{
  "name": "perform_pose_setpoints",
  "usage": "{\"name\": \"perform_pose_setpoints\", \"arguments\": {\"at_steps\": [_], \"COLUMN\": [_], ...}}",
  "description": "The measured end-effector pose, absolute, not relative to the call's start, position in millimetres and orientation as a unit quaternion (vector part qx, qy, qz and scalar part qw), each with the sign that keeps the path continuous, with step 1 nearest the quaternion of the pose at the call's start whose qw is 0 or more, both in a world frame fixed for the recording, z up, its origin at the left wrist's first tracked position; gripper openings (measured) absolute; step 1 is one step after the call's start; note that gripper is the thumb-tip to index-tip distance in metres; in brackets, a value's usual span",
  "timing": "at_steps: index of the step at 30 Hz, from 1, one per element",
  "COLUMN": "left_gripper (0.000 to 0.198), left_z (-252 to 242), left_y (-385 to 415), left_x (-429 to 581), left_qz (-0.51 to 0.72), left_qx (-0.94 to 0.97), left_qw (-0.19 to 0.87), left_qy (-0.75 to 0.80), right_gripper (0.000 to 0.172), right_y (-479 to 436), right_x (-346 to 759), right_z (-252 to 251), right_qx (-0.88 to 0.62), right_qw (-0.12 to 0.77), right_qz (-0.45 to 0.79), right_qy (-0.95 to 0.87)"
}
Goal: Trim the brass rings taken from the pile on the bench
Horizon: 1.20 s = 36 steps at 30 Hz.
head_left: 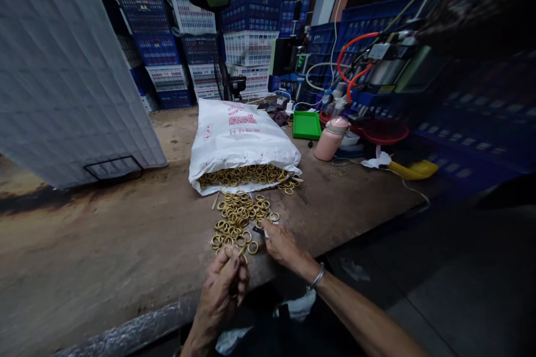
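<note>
My left hand (226, 276) is closed near the table's front edge, pinching a brass ring (242, 251) between thumb and fingers. To its right, my right hand (282, 242) is closed around a small tool with a dark, flat tip (258, 230); most of it is hidden in the fingers. That tip points left, close to the loose rings. A pile of brass rings (238, 212) lies on the table just beyond both hands. Behind the pile, a white woven sack (247, 142) with red print lies on its side, its mouth facing me and full of the same rings.
The brown table (125, 245) carries a green tray (306, 125), a pink bottle (330, 138), a red bowl (385, 131) and a yellow scoop (412, 169) at the right. A large pale padded panel (75, 78) stands at the left. Stacked crates (251, 47) line the back.
</note>
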<state>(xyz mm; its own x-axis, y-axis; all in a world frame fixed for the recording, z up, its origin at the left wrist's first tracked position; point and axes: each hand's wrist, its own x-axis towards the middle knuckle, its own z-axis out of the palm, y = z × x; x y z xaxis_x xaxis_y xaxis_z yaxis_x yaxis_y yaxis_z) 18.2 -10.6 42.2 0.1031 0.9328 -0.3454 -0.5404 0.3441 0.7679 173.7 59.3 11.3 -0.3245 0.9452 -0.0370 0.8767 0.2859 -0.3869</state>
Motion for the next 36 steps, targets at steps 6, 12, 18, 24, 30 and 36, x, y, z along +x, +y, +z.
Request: {"name": "perform_pose_setpoints", "arguments": {"at_steps": [6, 12, 18, 24, 30, 36], "left_gripper": [0.025, 0.017, 0.017, 0.016, 0.023, 0.018], "left_z": [46.8, 32.5, 21.1, 19.9, 17.1, 19.0], "left_y": [-2.5, -3.9, -0.6, 0.8, 1.1, 0.7], "left_x": [7.0, 1.7, -3.6, 10.5, 24.2, 26.6], "left_qz": [0.566, 0.573, 0.572, 0.551, 0.548, 0.533], "left_qx": [0.202, 0.153, 0.101, 0.164, 0.383, 0.512], "left_qw": [0.692, 0.706, 0.725, 0.718, 0.492, 0.415], "left_qy": [0.399, 0.387, 0.369, 0.391, 0.558, 0.531], "right_gripper": [0.014, 0.019, 0.032, 0.007, 0.008, 0.012], "right_y": [54.0, 43.1, 44.1, 57.1, 55.3, 46.7], "right_x": [176.0, 163.5, 163.8, 160.3, 151.1, 148.7], "right_z": [9.3, 3.6, -1.0, 4.4, 21.1, 35.0], "right_qx": [-0.551, -0.537, -0.525, -0.55, -0.513, -0.495], "right_qw": [0.14, 0.142, 0.163, 0.255, 0.304, 0.267], "right_qz": [0.207, 0.183, 0.173, 0.342, 0.585, 0.704], "right_qy": [-0.796, -0.811, -0.817, -0.718, -0.549, -0.433]}}
